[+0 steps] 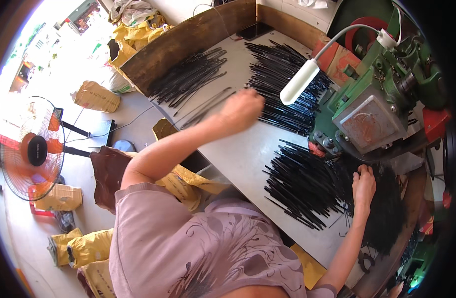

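Black rods [275,62] in piles along my bench [233,159]

By the wooden board [188,37] on the bench's left edge lies one pile [188,74], with a few loose rods [204,108] just beside it, nearer the front edge. My left hand [242,110] comes next, between these and a larger pile [287,111] farther back; its fingers are curled, and I cannot tell whether they hold a rod. Over that larger pile hangs a white lamp [300,82]. Another pile [302,186] sits closer to the front edge. My right hand [364,186] is at a dark heap [386,208] near the right edge, fingers bent in narrow; whether they hold anything I cannot tell.
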{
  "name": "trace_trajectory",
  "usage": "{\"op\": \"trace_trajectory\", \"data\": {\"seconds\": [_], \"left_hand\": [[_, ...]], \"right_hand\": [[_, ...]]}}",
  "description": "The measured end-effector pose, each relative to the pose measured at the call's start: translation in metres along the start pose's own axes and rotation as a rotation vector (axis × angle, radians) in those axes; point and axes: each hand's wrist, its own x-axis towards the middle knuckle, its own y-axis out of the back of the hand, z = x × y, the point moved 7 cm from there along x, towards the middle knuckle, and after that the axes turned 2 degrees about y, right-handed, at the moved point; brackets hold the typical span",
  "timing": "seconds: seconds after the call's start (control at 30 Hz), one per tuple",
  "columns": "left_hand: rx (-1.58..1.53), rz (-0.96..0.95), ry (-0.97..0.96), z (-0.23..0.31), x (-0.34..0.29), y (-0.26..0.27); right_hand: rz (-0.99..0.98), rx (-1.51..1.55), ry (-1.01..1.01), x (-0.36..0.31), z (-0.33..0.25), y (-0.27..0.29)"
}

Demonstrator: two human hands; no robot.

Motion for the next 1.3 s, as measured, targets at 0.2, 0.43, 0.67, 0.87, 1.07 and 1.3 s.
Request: {"op": "trace_trajectory", "data": {"seconds": [0.2,0.43,0.67,0.87,1.07,1.3], "left_hand": [[-0.253,-0.018,-0.392,0.106,0.002,-0.032],[-0.129,0.062,-0.471,0.141,0.004,-0.056],[-0.132,0.058,-0.532,0.135,0.011,-0.065],[-0.302,0.109,-0.497,0.128,0.001,-0.036],[-0.369,0.176,-0.468,0.119,-0.002,-0.029],[-0.565,0.128,-0.418,0.118,-0.015,-0.012]], "right_hand": [[0.022,0.072,0.069,0.000,-0.001,0.000],[0.396,0.626,-0.059,-0.013,0.029,0.012],[0.288,1.011,-0.184,-0.017,0.026,-0.010],[0.189,0.966,-0.184,-0.024,0.021,-0.027],[0.258,0.651,-0.015,-0.021,0.010,-0.010],[0.203,0.507,0.247,-0.026,-0.057,0.025]]}}
